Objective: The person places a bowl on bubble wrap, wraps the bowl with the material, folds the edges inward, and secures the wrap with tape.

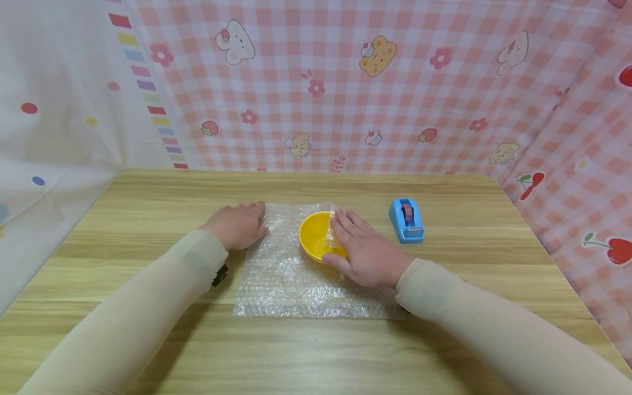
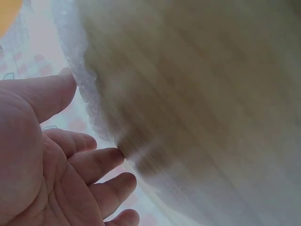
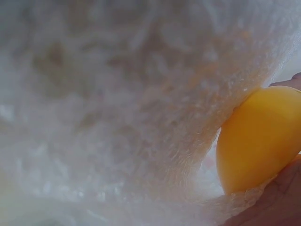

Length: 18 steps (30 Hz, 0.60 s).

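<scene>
A yellow bowl sits on a sheet of clear bubble wrap in the head view. The wrap's right side is folded up over the bowl's right rim. My right hand presses that fold against the bowl with straight fingers, its thumb at the front rim. In the right wrist view, the bowl's outer side shows beside the wrap. At the sheet's far left edge, my left hand rests with fingers extended. The left wrist view shows its thumb touching the wrap's edge and fingertips at the wooden table.
A blue tape dispenser with a pink roll stands to the right, beyond my right hand. The wooden table extends around the sheet. Patterned cloth hangs behind the table and along both sides.
</scene>
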Each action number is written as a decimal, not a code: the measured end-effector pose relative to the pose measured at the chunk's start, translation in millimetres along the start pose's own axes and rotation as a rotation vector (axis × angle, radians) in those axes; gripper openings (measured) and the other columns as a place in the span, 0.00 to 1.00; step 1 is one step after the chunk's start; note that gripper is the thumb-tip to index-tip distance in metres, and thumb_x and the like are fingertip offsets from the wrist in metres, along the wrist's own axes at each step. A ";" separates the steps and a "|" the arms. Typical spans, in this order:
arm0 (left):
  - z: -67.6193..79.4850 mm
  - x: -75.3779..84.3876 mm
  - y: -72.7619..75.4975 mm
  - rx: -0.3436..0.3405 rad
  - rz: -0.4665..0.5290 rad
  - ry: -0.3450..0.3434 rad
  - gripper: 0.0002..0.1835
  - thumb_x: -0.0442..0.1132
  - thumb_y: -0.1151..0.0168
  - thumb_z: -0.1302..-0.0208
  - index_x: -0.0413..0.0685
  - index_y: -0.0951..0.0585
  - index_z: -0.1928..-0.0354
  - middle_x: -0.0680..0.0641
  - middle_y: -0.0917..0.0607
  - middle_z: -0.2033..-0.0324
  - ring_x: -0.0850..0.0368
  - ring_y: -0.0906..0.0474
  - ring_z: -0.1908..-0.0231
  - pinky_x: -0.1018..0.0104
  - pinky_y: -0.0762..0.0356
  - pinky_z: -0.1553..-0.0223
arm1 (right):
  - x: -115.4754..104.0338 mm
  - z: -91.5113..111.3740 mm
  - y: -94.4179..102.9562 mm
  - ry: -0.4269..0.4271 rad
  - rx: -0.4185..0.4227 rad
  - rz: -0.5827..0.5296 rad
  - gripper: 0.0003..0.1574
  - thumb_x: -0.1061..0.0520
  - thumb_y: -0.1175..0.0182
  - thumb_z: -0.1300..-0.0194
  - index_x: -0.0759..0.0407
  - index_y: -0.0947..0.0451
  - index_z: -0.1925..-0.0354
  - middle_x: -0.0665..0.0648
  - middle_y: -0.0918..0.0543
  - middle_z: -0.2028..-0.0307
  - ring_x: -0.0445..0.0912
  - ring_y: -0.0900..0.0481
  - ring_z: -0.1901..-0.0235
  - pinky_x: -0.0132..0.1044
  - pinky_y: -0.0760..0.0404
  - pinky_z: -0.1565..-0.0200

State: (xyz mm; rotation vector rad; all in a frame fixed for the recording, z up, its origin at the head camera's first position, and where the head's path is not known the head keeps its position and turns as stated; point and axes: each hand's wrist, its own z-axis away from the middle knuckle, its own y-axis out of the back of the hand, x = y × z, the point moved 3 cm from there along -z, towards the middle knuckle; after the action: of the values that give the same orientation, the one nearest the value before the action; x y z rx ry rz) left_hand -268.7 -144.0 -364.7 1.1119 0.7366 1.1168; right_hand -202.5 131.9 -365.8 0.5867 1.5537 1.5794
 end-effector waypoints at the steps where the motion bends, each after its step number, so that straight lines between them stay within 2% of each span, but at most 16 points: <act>1: 0.1 0.5 0.2 0.000 0.000 -0.001 0.40 0.55 0.50 0.18 0.38 0.47 0.17 0.37 0.41 0.19 0.35 0.44 0.20 0.34 0.48 0.20 | -0.1 0.2 0.2 -0.001 0.000 -0.001 0.55 0.28 0.61 0.19 0.63 0.59 0.16 0.62 0.62 0.15 0.61 0.62 0.15 0.53 0.57 0.17; 12: 1.4 5.2 1.3 -0.013 0.019 0.000 0.40 0.52 0.49 0.18 0.38 0.49 0.16 0.39 0.41 0.18 0.36 0.42 0.20 0.36 0.47 0.20 | 0.3 0.2 0.5 -0.009 -0.005 0.003 0.56 0.26 0.62 0.20 0.62 0.59 0.16 0.61 0.63 0.14 0.60 0.63 0.15 0.52 0.57 0.17; 18: -0.3 5.0 0.7 -0.001 0.017 -0.011 0.41 0.51 0.48 0.19 0.39 0.49 0.16 0.36 0.35 0.22 0.35 0.35 0.23 0.36 0.44 0.22 | 0.8 -0.2 -0.3 -0.016 -0.009 0.004 0.56 0.25 0.63 0.20 0.61 0.60 0.15 0.60 0.64 0.14 0.59 0.63 0.15 0.52 0.57 0.17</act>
State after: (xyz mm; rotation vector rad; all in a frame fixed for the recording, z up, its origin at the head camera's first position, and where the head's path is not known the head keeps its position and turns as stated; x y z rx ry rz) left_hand -267.6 -139.2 -363.9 1.1249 0.7192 1.1243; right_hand -203.1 132.4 -366.3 0.5965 1.5332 1.5806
